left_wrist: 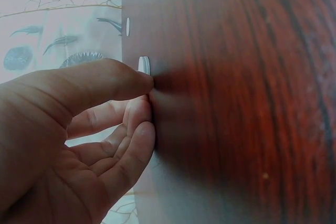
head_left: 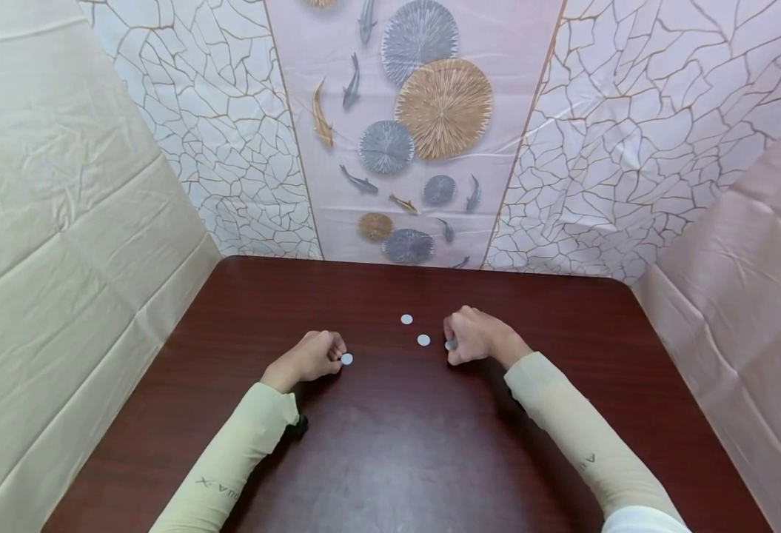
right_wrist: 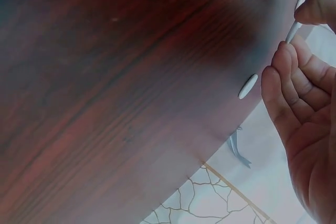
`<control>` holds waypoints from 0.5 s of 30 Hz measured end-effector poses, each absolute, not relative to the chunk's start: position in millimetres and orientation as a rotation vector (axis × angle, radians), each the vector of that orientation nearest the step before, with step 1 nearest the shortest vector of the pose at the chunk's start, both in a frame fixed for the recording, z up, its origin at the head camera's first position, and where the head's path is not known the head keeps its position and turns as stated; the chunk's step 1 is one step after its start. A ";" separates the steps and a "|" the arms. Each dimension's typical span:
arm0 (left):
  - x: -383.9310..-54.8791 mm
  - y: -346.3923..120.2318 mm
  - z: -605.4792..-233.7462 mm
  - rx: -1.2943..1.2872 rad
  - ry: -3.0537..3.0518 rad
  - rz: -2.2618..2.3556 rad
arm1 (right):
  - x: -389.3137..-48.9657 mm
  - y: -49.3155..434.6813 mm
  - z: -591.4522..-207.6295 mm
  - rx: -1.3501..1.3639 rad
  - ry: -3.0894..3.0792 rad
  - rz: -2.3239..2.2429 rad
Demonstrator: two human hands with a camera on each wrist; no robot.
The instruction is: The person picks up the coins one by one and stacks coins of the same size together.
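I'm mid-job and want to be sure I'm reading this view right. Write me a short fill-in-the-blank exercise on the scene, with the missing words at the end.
1. Between the left hand and the right hand, ____ loose discs lie touched by neither.
2. Both of these lie closer to the ____ hand.
3. Of the pair, the one nearer the right hand also lies ____ to the person's body.
4. The discs in the head view are ____ in colour.

Missing words: two; right; closer; white.
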State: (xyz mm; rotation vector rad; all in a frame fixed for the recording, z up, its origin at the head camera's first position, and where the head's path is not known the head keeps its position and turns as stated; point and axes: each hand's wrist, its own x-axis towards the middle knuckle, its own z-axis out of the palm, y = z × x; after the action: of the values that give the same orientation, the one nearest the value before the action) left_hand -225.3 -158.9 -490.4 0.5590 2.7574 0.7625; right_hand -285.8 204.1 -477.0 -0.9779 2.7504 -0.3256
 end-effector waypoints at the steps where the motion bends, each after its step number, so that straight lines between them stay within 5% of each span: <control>1: -225.1 -158.9 -490.2 0.558 2.757 0.762 | -284.3 205.0 -477.0 -0.982 2.752 -0.321; 15: -225.0 -159.3 -491.8 0.548 2.752 0.771 | -255.0 230.2 -476.1 -0.994 2.742 -0.346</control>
State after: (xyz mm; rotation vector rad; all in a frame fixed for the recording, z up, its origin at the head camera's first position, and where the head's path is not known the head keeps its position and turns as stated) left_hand -225.0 -159.3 -491.8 0.5484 2.7520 0.7711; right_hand -255.0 230.2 -476.1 -0.9944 2.7419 -0.3464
